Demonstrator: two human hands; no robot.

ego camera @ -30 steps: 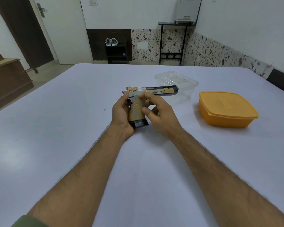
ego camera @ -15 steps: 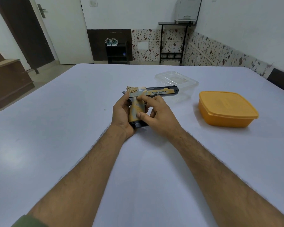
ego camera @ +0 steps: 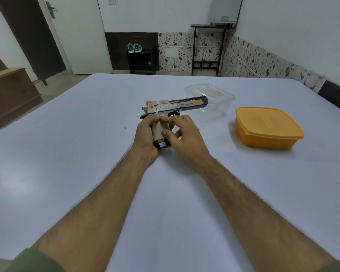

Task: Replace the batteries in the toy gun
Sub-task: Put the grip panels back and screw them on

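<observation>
A yellow and black toy gun [ego camera: 177,106] is held just above the white table [ego camera: 67,154], barrel pointing right, grip pointing toward me. My left hand [ego camera: 145,138] wraps the left side of the yellow grip. My right hand [ego camera: 185,138] pinches the grip from the right, thumb on its side panel and fingertips near the trigger. A black base piece [ego camera: 163,144] shows at the bottom of the grip between my hands. No batteries are visible.
A clear plastic container [ego camera: 210,95] stands just behind the gun's barrel. A closed orange lidded box [ego camera: 267,127] sits to the right. The table's far edge runs in front of a shoe rack and a black stand by the wall.
My right thumb has slid down the grip's side and the fingers have curled closer around it. The gun and my left hand stay nearly where they were.
</observation>
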